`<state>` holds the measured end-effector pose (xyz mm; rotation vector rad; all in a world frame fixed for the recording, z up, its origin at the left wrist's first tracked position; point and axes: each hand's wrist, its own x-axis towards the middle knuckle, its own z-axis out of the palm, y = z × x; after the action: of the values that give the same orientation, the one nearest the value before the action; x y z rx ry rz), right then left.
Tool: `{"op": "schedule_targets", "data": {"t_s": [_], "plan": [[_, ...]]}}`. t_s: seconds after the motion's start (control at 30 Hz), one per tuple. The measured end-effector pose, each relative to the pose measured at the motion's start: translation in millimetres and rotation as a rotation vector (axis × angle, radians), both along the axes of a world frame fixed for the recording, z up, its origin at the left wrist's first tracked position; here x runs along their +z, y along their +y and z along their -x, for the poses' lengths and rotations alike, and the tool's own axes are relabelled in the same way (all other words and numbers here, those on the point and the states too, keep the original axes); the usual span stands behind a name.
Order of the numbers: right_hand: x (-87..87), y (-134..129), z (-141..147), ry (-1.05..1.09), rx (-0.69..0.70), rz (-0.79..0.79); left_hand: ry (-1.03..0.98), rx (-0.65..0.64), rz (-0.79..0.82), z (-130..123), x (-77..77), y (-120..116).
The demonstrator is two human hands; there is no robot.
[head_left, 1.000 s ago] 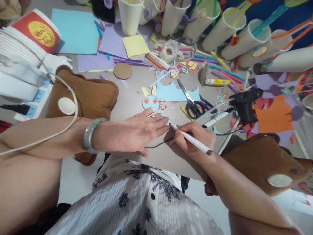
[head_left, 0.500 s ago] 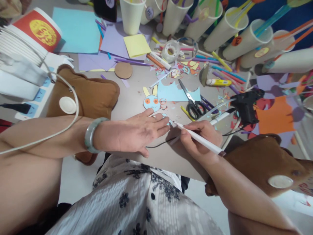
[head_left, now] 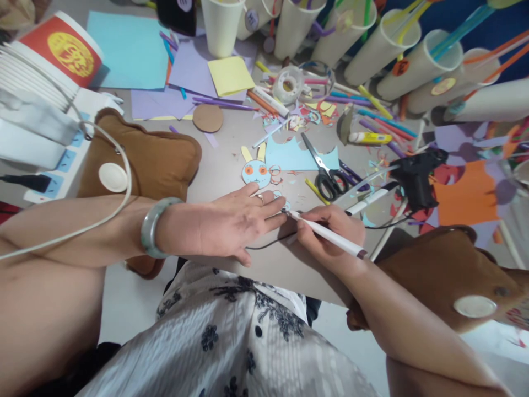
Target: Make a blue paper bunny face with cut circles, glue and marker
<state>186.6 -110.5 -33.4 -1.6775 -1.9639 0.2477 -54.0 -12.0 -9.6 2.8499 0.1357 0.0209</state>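
Observation:
My left hand lies flat on the table with its fingers stretched out, over a light-blue paper cutout that it mostly hides. In my right hand is a white marker, its tip down at the fingertips of my left hand, by the cutout's edge. Just beyond my left hand rests a blue paper rabbit face with yellow ears and orange eyes. Black-handled scissors lie to its right, partly over a scalloped blue paper scrap.
Paper cups holding straws line the back. A tape roll, paper scraps and pens are scattered before them. A black glue gun lies to the right. Brown cushions sit at both sides, and a white cable crosses my left forearm.
My right hand has moved slightly left with the marker, bringing its tip to my left fingertips. My left hand has stayed in place.

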Motion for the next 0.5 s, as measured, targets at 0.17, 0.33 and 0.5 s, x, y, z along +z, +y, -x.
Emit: {"op": "schedule_targets", "data": {"t_s": [0.17, 0.33, 0.5], "plan": [[0.4, 1.8, 2.0, -0.006, 0.012, -0.032, -0.002, 0.027, 0.034, 0.1, 1.6, -0.7], [1.1, 1.8, 3.4, 0.005, -0.002, 0.003, 0.026, 0.024, 0.028, -0.7, 3.3, -0.2], [0.0, 1.9, 3.2, 0.03, 0.014, -0.022, 0.008, 0.018, 0.019, -1.7, 2.5, 0.1]]}}
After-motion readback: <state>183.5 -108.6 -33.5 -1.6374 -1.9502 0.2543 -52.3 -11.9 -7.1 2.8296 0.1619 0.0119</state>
